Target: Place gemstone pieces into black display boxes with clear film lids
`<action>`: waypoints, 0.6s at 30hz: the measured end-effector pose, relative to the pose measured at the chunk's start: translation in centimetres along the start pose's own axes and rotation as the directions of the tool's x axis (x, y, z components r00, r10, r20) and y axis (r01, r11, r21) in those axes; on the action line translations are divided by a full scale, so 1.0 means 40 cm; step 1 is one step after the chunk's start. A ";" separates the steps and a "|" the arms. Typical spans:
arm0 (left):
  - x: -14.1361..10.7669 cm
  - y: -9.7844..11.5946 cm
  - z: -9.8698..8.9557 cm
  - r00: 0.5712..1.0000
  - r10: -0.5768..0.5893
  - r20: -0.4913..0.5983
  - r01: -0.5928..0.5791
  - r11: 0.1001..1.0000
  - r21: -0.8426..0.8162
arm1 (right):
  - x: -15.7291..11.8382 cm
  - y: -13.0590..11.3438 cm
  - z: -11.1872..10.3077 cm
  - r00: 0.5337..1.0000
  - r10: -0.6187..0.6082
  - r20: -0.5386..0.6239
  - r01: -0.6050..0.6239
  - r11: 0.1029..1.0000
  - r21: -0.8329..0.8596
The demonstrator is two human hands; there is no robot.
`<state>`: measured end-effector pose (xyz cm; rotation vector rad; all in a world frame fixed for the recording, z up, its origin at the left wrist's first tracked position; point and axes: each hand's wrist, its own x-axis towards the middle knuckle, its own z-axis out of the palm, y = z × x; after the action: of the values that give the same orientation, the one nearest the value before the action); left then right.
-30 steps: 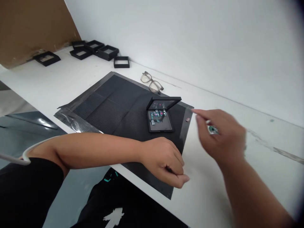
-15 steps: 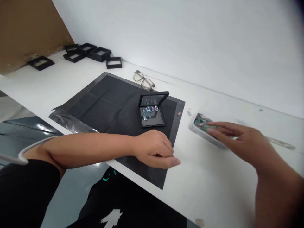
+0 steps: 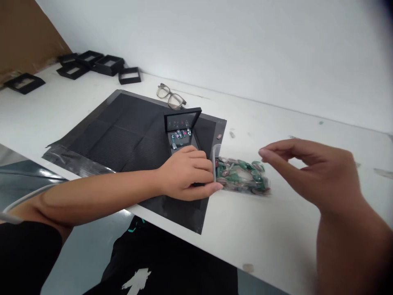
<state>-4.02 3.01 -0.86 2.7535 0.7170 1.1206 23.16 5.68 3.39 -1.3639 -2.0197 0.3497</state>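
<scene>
When counted from the middle of the frame outward, one clear plastic box (image 3: 216, 152) on the white tabletop (image 3: 260, 229), just right of centre, filled with many green and brownish pieces (image 3: 235, 178), too jumbled to number. Touching its left end: left hand (image 3: 188, 174), fingers curled, thumb over the wall; impossible to tell whether gripping. Near its right end: right hand (image 3: 262, 152), thumb and index tips close together; impossible to tell whether holding anything. Partly hidden behind the left hand, at centre: one black mirrored case (image 3: 179, 117), lid raised, with at least five decorated nail tips (image 3: 179, 134) inside. Under the case, one black ribbed mat (image 3: 101, 135). Above that, one pair of eyeglasses (image 3: 170, 95). At upper left, six black square frames (image 3: 106, 70), five bunched, one apart. On the mat's right border, one loose pinkish piece (image 3: 219, 136); just beside, on the tabletop, one pale piece (image 3: 232, 134).
</scene>
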 end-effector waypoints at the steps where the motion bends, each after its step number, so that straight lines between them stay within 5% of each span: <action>1: 0.000 0.003 -0.002 1.000 0.015 -0.019 -0.015 1.000 0.016 | 0.000 0.003 -0.004 1.000 -0.003 -0.029 0.002 1.000 -0.029; 5: -0.002 0.014 -0.009 0.999 0.031 0.022 -0.030 0.999 -0.033 | 0.000 0.013 0.013 0.999 -0.037 0.030 0.040 0.995 -0.090; 10: -0.010 0.019 -0.009 0.999 0.048 0.015 -0.047 0.996 -0.070 | 0.005 0.022 0.042 0.967 -0.002 0.255 0.040 0.989 -0.145; 18: -0.012 0.019 -0.003 0.977 -0.014 0.214 0.022 0.999 -0.036 | -0.001 0.013 -0.041 0.923 -0.050 0.383 0.115 0.982 -0.149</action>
<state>-4.10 2.12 -0.90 2.7717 0.6840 0.8083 24.61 5.62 4.29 -1.3876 -2.4663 0.4390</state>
